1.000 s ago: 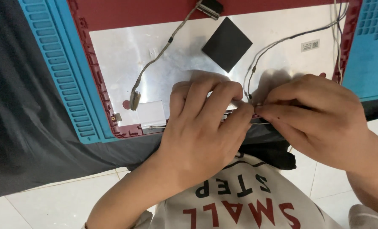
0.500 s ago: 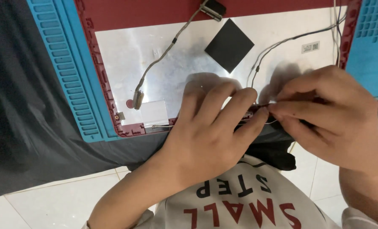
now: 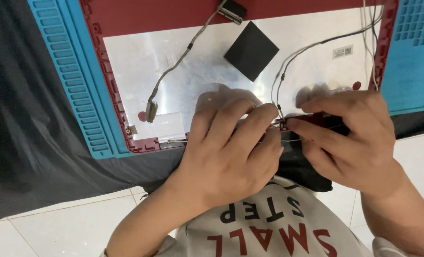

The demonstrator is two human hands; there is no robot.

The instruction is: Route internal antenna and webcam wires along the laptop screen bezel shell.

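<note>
Since half a second ago the hands have shifted little; the right fingers have crept slightly left along the lower edge, and the view sits a touch closer.

Nearest, bottom centre of the frame: the person's pale printed shirt, forearms rising from it.

Left hand, centre: palm down, fingers curled together and pressed on the near rim of the red laptop lid shell, apparently steadying it while the fingertips pinch thin wires where these meet the rim. Whether anything is truly gripped under the fingers, I cannot tell.

Right hand, centre right: wrist cocked, fingers drawn together, tips closed on a small dark red strip at the same rim, meeting the left fingertips.

Further up: the shell's silvery foil lining, a black square pad at upper centre, a flat grey cable running diagonally to upper centre.

Beneath, a blue ridged work mat at left and upper right, over black cloth.
</note>
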